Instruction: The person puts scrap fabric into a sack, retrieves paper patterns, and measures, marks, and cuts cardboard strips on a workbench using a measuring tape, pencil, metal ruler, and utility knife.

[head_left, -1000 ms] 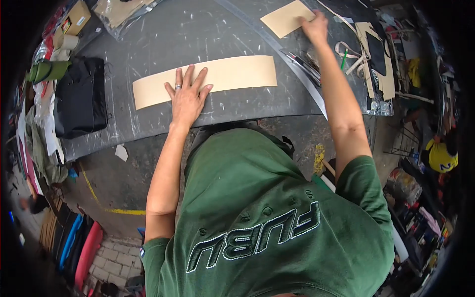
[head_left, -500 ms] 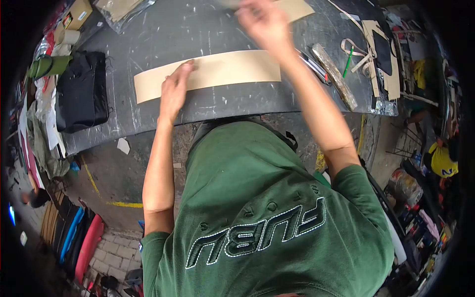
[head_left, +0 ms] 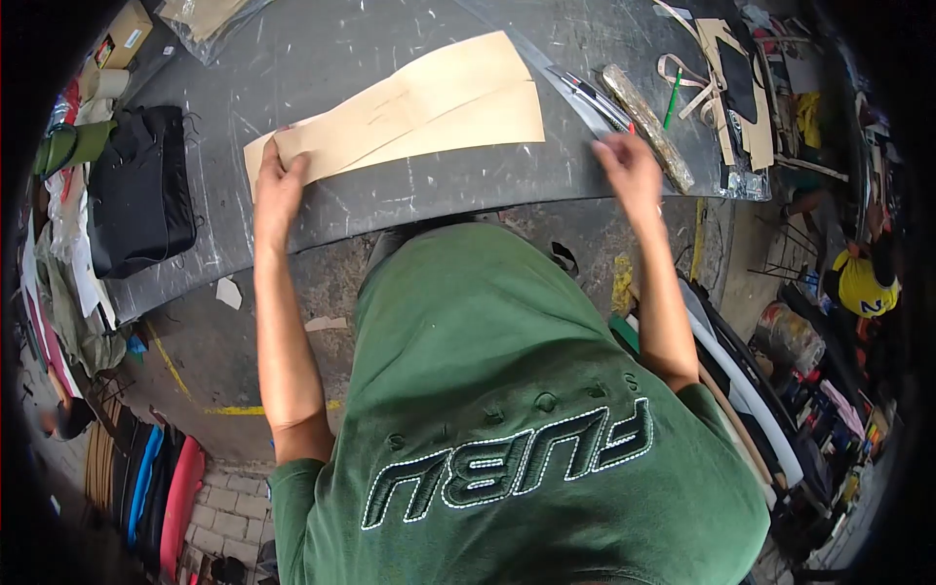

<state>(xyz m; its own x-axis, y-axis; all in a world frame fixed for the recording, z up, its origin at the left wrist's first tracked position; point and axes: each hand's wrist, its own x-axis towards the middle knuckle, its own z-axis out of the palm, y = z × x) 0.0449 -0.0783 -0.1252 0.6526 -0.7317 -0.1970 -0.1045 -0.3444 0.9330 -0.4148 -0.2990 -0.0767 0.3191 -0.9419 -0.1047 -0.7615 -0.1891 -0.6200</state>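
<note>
Two long tan card-like strips overlap on the dark worktable. The upper strip (head_left: 419, 93) lies slantwise, with faint marks on its surface, across the lower strip (head_left: 478, 122). My left hand (head_left: 280, 190) grips the left end of the strips, thumb and fingers on the upper one. Slightly blurred, my right hand (head_left: 632, 174) is at the table's front edge with its fingers apart, close to the red tip of a pen (head_left: 631, 129). Whether it touches the pen I cannot tell. Beside it are more slim pens (head_left: 590, 95) and a clear ruler-like strip (head_left: 575, 109).
A long wrapped bar (head_left: 648, 127) and a green pen (head_left: 673, 97) lie right of the pens. Farther right are tan offcuts (head_left: 751, 127). A black bag (head_left: 144, 190) occupies the table's left end. Someone in a yellow shirt (head_left: 866, 288) is at far right.
The upper strip has come down over the lower one. My right hand has moved from the table's far side to near the pens. My left hand has shifted to the strips' left end.
</note>
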